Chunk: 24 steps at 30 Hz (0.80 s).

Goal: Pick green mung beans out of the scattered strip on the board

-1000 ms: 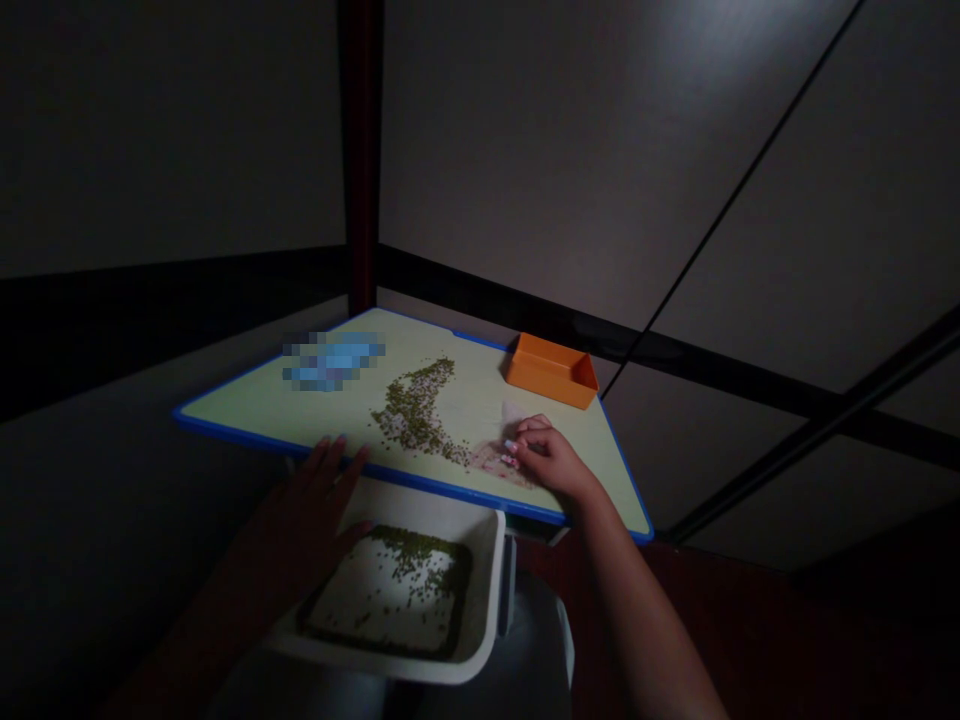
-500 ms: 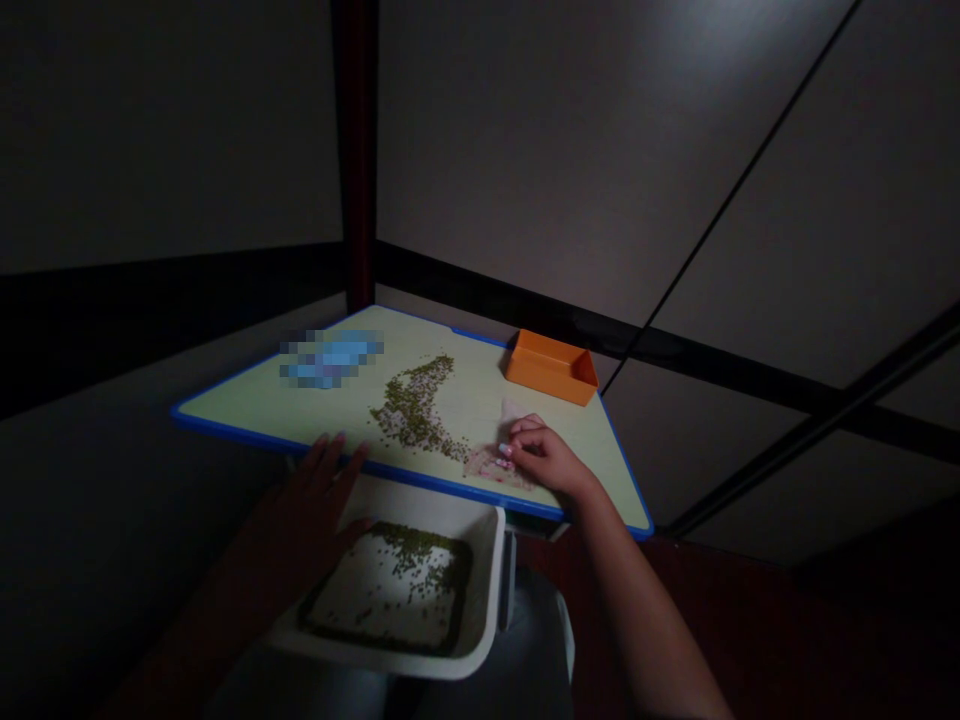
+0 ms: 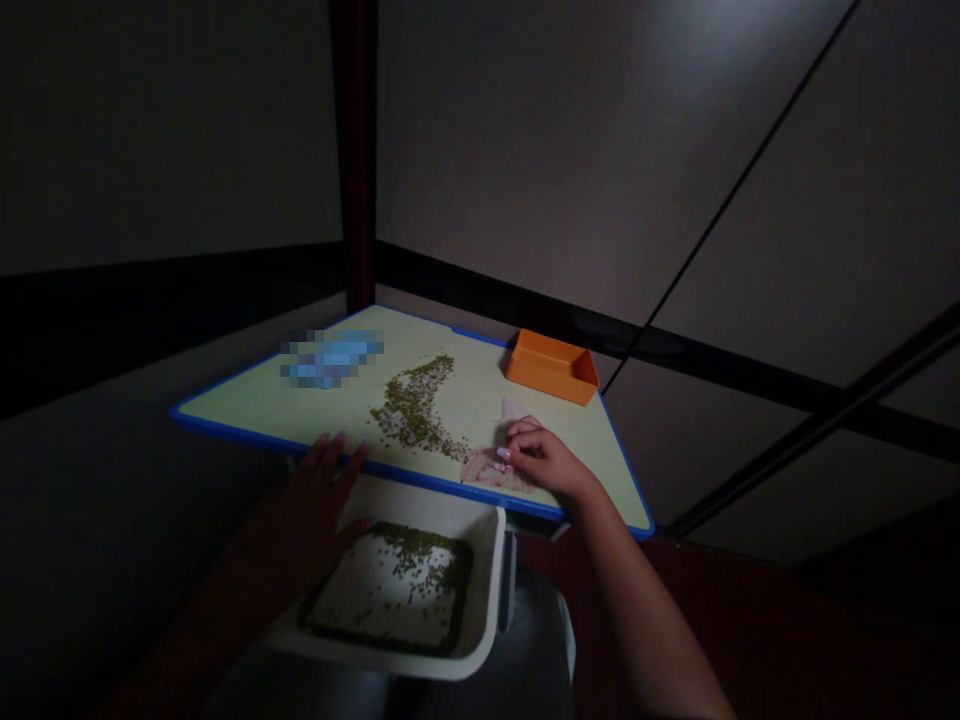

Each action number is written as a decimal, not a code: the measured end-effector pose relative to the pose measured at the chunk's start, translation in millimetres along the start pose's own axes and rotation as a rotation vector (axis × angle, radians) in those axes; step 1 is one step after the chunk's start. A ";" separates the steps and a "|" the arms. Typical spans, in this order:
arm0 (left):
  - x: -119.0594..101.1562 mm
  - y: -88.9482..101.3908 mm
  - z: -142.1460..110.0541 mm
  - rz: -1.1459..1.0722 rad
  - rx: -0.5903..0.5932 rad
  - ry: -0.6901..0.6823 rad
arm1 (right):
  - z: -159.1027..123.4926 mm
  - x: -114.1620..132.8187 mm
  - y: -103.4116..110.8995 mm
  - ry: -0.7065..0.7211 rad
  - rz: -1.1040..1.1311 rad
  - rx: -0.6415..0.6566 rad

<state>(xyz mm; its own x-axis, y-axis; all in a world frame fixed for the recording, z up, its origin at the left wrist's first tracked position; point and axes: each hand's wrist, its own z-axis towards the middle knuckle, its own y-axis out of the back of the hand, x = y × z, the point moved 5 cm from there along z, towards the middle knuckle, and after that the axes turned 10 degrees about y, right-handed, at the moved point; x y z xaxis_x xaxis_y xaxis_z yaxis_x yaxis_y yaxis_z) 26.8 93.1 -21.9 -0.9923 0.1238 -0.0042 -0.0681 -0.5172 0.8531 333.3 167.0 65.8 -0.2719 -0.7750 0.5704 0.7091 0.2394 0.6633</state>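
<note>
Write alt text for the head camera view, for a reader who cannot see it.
The right hand pinches a pale sheet on a pale green board with a blue edge, beside a trail of green mung beans. The left hand rests at the board's near edge above a white tray holding more beans. An orange box sits farther along the board.

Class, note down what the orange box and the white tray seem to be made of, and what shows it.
The orange box looks like moulded plastic with a smooth, slightly glossy finish: even colour, thin straight walls. The white tray also seems plastic: a rounded, seamless rim with a soft sheen, though the dim light leaves that open.
</note>
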 end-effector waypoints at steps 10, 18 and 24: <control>-0.2 -0.4 0.1 -0.009 0.008 0.019 | 0.9 0.2 -0.9 0.019 -0.008 0.014; -0.8 1.9 0.1 -0.018 -0.016 0.000 | 0.1 0.1 -2.2 0.024 -0.012 0.008; -1.6 1.3 0.2 -0.006 0.021 0.024 | 2.0 1.0 -3.0 0.036 -0.046 0.005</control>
<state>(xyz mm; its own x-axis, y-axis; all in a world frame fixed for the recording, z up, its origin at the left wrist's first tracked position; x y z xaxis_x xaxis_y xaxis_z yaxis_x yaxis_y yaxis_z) 28.3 92.4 -20.7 -0.9941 0.1062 -0.0218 -0.0722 -0.4985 0.8639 329.5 166.7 65.3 -0.2805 -0.8055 0.5221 0.6930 0.2064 0.6908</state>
